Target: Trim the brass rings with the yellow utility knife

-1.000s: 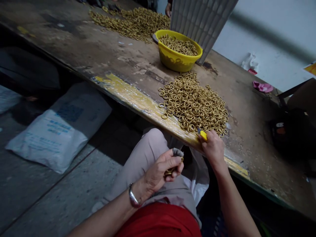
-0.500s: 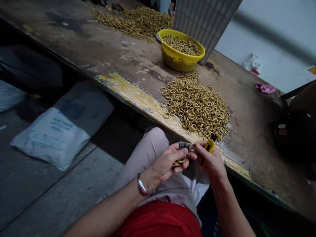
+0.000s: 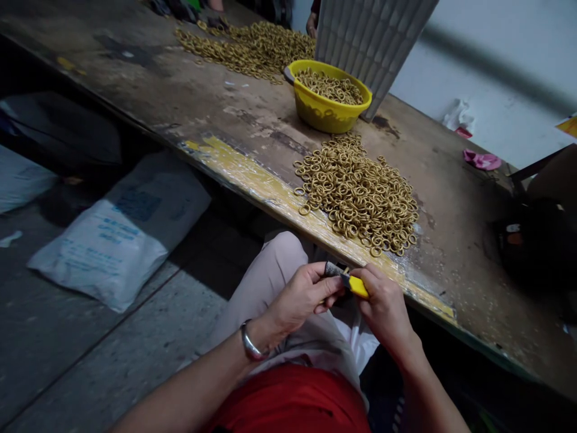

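Note:
My left hand (image 3: 303, 296), with a grey wrap on one finger and a silver bracelet at the wrist, is closed around a ring (image 3: 346, 271) seen nearly edge-on. Other rings that it may hold are hidden by its fingers. In my right hand (image 3: 383, 300) is a yellow cutter (image 3: 358, 287), its dark tip against the ring at my left fingertips. Both hands are over my lap, just off the table edge. Beyond them a large pile of gold-coloured rings (image 3: 360, 192) lies on the table.
A yellow basin (image 3: 327, 114) of rings stands behind the pile, beside a grey ribbed panel (image 3: 369, 48). Farther left is another ring heap (image 3: 252, 48); a person's hand (image 3: 312, 25) shows behind. A white sack (image 3: 112, 234) lies on the floor.
The cutter has swung down from upright to point left, its tip now at the ring. My left fingers have curled in, covering the rings that showed in the palm.

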Motion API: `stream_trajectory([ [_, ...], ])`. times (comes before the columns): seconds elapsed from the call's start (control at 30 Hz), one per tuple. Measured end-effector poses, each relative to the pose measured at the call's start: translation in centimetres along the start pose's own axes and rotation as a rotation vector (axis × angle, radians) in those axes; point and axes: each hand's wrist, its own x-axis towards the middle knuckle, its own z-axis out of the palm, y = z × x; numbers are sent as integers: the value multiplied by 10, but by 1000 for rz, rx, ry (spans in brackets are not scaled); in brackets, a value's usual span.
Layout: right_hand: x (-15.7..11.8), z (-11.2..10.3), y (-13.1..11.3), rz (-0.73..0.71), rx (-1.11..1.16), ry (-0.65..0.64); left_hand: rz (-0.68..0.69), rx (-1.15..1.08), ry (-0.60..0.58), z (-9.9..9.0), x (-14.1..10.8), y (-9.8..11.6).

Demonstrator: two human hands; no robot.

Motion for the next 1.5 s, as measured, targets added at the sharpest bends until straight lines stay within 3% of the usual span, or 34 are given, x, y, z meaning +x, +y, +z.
stream_trajectory([
  [0.13,3,2,4,56,-240,-52,105,247,-36,1,-9,8],
  [0.23,6,1,27,209,-412,-36,170,348,-146,7,-23,19],
  [0.3,7,-2,47,270,-441,43,157,356,-221,11,-28,24],
  [0.43,12,-4,71,198,-331,246,-11,140,-171,10,-19,13],
  [0.53,23,3,75,214,-340,248,-93,-28,-114,6,-7,0],
  [0.63,35,9,75,269,-342,186,-143,-180,-160,0,-1,-8],
  [0.77,39,4,71,342,-97,169,-186,-285,-186,-7,5,-13],
  [0.87,32,-1,59,446,433,114,-170,-173,-77,-7,10,-17],
  [0.97,23,2,42,572,981,-10,0,50,78,-5,12,-21],
  [1.1,16,13,26,656,1323,-159,282,400,153,-7,7,-23],
  [1.2,16,19,19,687,1427,-277,397,576,99,-10,2,-21],
  [1.33,17,22,16,717,1415,-373,465,591,55,-10,-3,-18],
  [1.43,12,20,14,619,1212,-348,315,537,71,-8,-5,-17],
  [1.5,5,16,12,465,905,-215,156,472,89,-8,-5,-17],
])
